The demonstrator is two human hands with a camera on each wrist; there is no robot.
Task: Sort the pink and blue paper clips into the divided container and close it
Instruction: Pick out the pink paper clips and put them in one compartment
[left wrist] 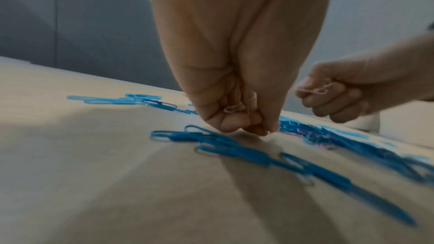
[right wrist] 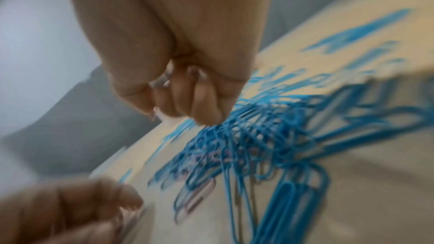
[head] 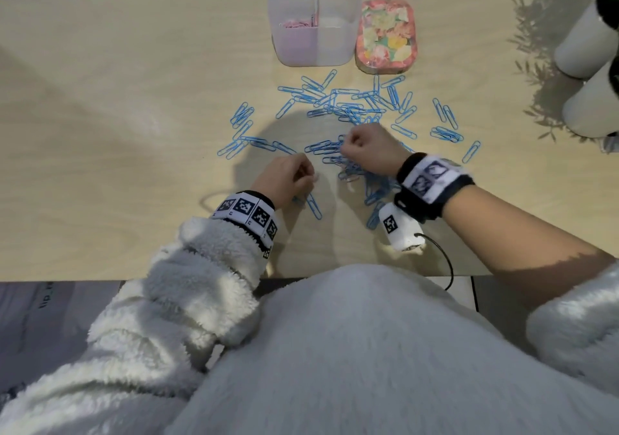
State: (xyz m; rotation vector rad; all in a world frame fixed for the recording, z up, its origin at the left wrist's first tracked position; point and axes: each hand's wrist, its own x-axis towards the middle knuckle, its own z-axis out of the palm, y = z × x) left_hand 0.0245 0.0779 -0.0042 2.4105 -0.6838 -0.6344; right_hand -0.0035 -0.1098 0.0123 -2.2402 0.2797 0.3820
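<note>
Blue paper clips (head: 348, 103) lie scattered and heaped across the middle of the wooden table. The translucent divided container (head: 315, 56) stands open at the back, with pink clips (head: 296, 24) in its left compartment; the right one looks empty. My left hand (head: 303, 175) is curled just above the table and holds pink clips (left wrist: 232, 108) in its palm. My right hand (head: 351, 143) is a fist over the blue heap and grips a pink clip (left wrist: 314, 90). A few pink clips (right wrist: 202, 192) lie mixed into the heap under my right wrist.
The floral lid (head: 385, 36) lies flat on the table just right of the container. Two white cylindrical pots (head: 582, 42) (head: 593, 103) with plants stand at the right edge. The table's near edge (head: 335, 275) runs close in front of my body.
</note>
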